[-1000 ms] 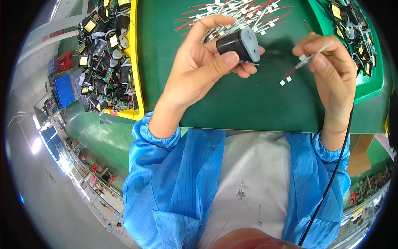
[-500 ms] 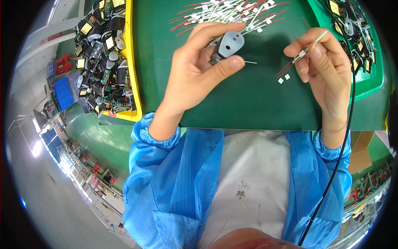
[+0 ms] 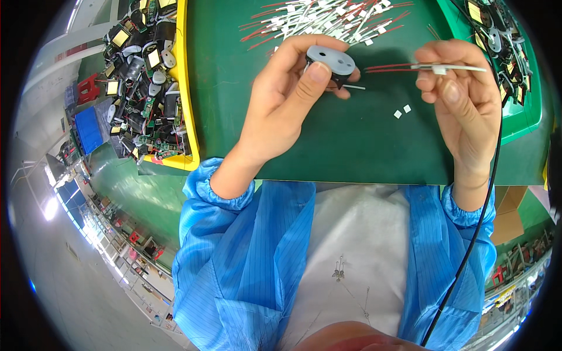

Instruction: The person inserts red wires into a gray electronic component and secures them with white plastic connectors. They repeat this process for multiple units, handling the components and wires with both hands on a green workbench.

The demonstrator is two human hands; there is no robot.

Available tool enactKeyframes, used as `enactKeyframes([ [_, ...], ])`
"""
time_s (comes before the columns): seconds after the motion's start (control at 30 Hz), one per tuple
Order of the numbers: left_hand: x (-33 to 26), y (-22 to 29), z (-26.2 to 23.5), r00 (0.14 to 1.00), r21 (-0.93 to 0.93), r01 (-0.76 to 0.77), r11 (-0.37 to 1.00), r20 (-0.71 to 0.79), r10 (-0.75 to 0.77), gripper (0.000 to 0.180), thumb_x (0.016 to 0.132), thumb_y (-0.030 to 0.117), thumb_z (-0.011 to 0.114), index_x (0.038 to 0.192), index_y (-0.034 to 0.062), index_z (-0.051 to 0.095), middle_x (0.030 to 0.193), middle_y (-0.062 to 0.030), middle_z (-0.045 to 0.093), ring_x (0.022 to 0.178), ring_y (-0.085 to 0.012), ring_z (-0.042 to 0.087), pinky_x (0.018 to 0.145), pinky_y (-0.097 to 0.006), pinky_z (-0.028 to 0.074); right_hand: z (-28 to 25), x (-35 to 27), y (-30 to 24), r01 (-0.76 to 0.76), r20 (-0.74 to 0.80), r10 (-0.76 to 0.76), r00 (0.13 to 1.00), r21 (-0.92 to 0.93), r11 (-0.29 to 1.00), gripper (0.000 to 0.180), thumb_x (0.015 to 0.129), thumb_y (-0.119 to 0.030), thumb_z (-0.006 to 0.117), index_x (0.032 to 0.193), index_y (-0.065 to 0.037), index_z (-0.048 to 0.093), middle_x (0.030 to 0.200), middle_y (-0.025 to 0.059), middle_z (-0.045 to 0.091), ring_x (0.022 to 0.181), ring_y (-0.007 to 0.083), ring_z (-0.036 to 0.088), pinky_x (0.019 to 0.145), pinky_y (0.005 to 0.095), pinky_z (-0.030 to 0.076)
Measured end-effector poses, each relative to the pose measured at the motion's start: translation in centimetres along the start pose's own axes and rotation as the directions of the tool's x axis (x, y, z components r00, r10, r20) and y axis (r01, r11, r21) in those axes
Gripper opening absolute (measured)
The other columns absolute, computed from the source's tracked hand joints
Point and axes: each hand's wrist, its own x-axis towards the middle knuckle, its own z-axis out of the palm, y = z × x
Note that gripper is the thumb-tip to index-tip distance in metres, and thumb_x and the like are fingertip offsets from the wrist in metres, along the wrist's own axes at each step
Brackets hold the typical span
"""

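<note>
My left hand (image 3: 287, 96) is closed round a small device with a grey, rounded cap (image 3: 331, 57) and a dark body, most of it hidden by the fingers. The thumb presses on the cap, which has dark holes. A thin pale strip (image 3: 355, 87) shows just below the device. In my right hand (image 3: 462, 96), thumb and fingers pinch a wire lead (image 3: 436, 68) with red wires, white sleeving and a small white square tab. Its red ends point left toward the device, apart from it. Two loose white squares (image 3: 402, 112) lie on the green mat between the hands.
A pile of similar red-and-white wire leads (image 3: 322, 22) lies at the far side of the mat (image 3: 351, 152). At left stands a yellow bin (image 3: 190, 117) full of device parts; at right, a green tray (image 3: 530, 126) of similar parts. A black cable (image 3: 490, 175) runs down past my right arm.
My left hand has turned the device so its cap lies more sideways. In my right hand the wire lead has swung from slanted to nearly level, red ends toward the left.
</note>
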Motion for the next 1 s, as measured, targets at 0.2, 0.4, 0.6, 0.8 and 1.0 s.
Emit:
enactKeyframes([
  [0.2,-0.4,0.2,0.7,0.994,0.107,-0.083,0.991,0.085,0.074,0.048,0.090,0.035,0.051,0.117,-0.0024,0.041,0.102,-0.0159,0.054,0.086,-0.0191,0.055,0.069,-0.029,0.046,-0.6,-0.5,0.1,0.145,0.040,-0.141,0.989,-0.093,0.985,0.023,0.089,-0.014,0.054,0.107,0.000,0.052,0.106,0.0181,0.054,0.077,0.0151,0.053,0.062,0.0230,0.045],
  [0.4,-0.3,-0.5,0.8,0.968,0.275,-0.249,0.929,0.096,0.231,0.046,0.090,0.035,0.052,0.114,-0.0023,0.042,0.097,-0.0161,0.055,0.084,-0.0185,0.056,0.069,-0.029,0.045,-0.8,-0.4,0.4,0.394,0.120,-0.377,0.919,-0.340,0.854,0.021,0.088,-0.016,0.054,0.102,0.000,0.053,0.090,0.0160,0.055,0.072,0.0190,0.051,0.059,0.0271,0.043],
  [0.6,-0.5,1.5,-0.4,0.994,0.173,-0.037,0.984,0.112,0.018,0.050,0.087,0.044,0.049,0.087,-0.0052,0.056,0.069,-0.0129,0.057,0.064,-0.0180,0.054,0.056,-0.028,0.040,0.5,-0.5,0.2,0.270,0.169,-0.238,0.956,-0.204,0.941,0.020,0.086,-0.018,0.057,0.090,0.001,0.054,0.078,0.0107,0.053,0.069,0.0175,0.047,0.059,0.0277,0.040],
  [0.8,-0.6,1.7,0.7,0.962,0.088,0.036,0.995,0.266,-0.059,0.035,0.075,0.034,0.060,0.074,-0.0008,0.063,0.065,-0.0106,0.059,0.061,-0.0186,0.054,0.054,-0.029,0.038,1.6,-0.8,0.5,0.014,0.256,0.003,0.967,-0.065,0.998,0.019,0.083,-0.019,0.061,0.083,-0.001,0.056,0.077,0.0081,0.054,0.071,0.0178,0.047,0.063,0.0286,0.037],
  [1.0,-0.5,1.2,0.5,0.938,0.042,-0.020,0.999,0.347,0.004,0.009,0.070,0.010,0.066,0.074,0.0016,0.064,0.072,-0.0087,0.062,0.066,-0.0182,0.055,0.058,-0.028,0.041,2.0,-0.9,1.0,-0.086,0.290,0.084,0.953,-0.006,0.996,0.021,0.084,-0.020,0.061,0.084,0.000,0.057,0.077,0.0084,0.054,0.070,0.0167,0.048,0.062,0.0275,0.037],
])
